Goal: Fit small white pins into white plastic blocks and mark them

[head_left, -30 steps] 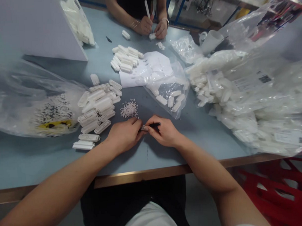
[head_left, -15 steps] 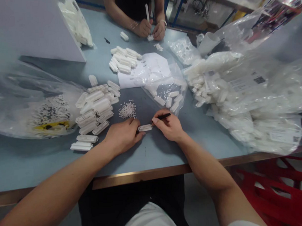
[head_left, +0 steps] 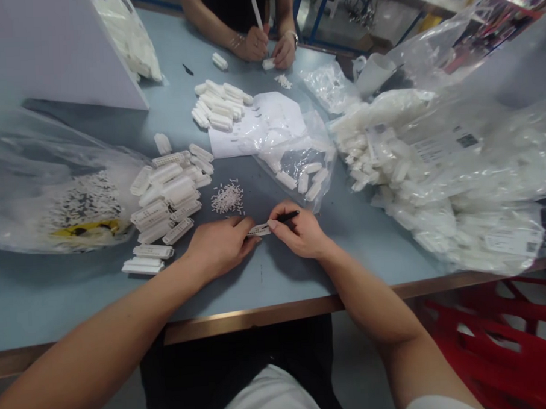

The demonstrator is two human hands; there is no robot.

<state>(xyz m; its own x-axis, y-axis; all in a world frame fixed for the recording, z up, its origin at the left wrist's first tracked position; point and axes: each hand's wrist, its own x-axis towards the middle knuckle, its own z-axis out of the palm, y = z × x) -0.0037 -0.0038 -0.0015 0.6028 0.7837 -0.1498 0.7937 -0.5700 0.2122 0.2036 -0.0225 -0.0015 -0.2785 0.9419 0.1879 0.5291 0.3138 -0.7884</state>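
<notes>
So, your left hand pinches white connector strip between hands, right hand just beside it, gripping black tool aimed at strip. Connector pile sits left; plastic bags right look full, plenty left.

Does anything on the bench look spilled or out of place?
Yes: a small heap of loose white pieces lies on the bare grey-blue table, just beyond the left hand. A smaller scatter sits near the co-worker's hands. Both look spilled, being unbagged.

Matt white plastic connector, smooth grey tabletop
</notes>
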